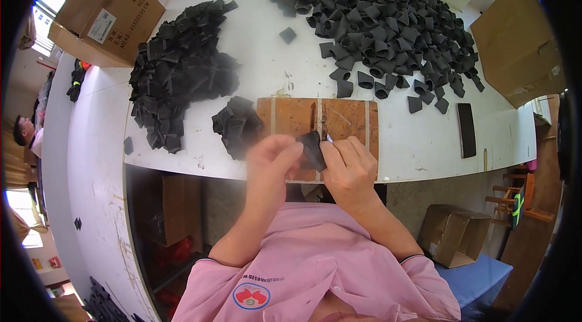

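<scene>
Motion blurred the left hand (271, 155), and its curled fingers hid part of the black piece (313, 151); I couldn't tell whether they gripped it or only touched its left edge. The right hand (350, 163) was closed on its other side, some pale tip barely showing there. The piece sat between both hands, over the brown board (291, 117), with a small black pile (233, 125) crowding the left hand and a dark heap (388, 25) beyond.
</scene>
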A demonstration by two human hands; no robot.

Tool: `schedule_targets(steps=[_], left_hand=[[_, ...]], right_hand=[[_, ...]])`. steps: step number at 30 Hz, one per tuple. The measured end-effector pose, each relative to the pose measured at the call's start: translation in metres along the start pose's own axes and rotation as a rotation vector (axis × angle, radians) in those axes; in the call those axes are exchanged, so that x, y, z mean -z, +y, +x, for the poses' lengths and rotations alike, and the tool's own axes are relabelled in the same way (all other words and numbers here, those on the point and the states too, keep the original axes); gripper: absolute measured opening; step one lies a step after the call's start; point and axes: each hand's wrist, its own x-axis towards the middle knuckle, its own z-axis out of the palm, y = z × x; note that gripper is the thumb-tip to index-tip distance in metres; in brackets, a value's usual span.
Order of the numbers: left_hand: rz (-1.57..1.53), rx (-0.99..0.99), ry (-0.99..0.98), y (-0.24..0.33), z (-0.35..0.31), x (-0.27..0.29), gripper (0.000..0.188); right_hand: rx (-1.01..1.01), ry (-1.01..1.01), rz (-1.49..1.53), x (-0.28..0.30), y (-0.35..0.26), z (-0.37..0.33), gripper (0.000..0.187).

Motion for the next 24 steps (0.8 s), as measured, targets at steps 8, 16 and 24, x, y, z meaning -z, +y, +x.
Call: schedule_targets(steps=[8, 16, 24], left_hand=[[0.422, -0.428, -0.151, -0.008, -0.009, -0.008, 0.005], [0.788, -0.739, 0.102, -0.027, -0.010, -0.014, 0.004], [-0.326, 0.127, -0.197, 0.003, -0.007, -0.010, 0.015]], right_hand=[[-0.182, 0.047, 0.510, 0.019, -0.003, 0.006, 0.023], [-0.075, 0.071, 0.232, 0.006, -0.007, 0.007, 0.009], [-0.488, 0.001, 0.677, 0.000, 0.005, 0.000, 0.008]])
